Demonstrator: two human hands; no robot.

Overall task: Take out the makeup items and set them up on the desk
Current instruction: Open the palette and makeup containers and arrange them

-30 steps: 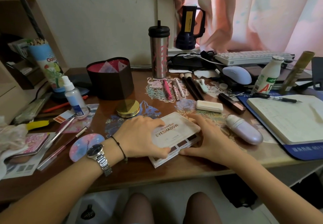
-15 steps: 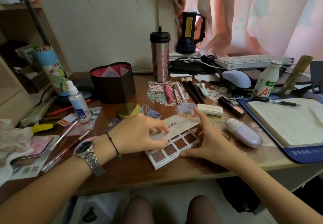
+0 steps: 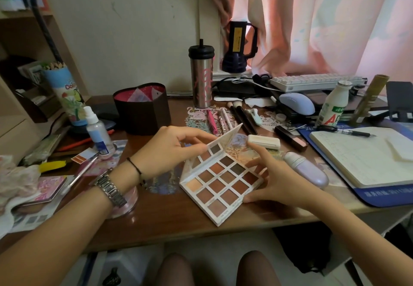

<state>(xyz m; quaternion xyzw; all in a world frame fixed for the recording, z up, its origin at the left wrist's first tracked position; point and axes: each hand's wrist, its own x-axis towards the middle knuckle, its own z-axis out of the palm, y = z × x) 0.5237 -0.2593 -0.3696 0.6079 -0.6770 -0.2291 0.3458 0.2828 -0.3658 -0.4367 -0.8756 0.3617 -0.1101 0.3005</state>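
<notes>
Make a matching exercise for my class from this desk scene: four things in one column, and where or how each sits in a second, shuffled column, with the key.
Things:
1. eyeshadow palette
2. steel tumbler
3. pen
4. makeup brushes

Places or states:
A. lying flat on the desk, right of the pink pencils
B. lying along the far edge of the open notebook
C. standing upright near the wall, with a black lid
D. open near the desk's front edge, lid raised by the left hand, base steadied by the right hand

Pairs: 1-D, 2-C, 3-B, 4-A
</notes>
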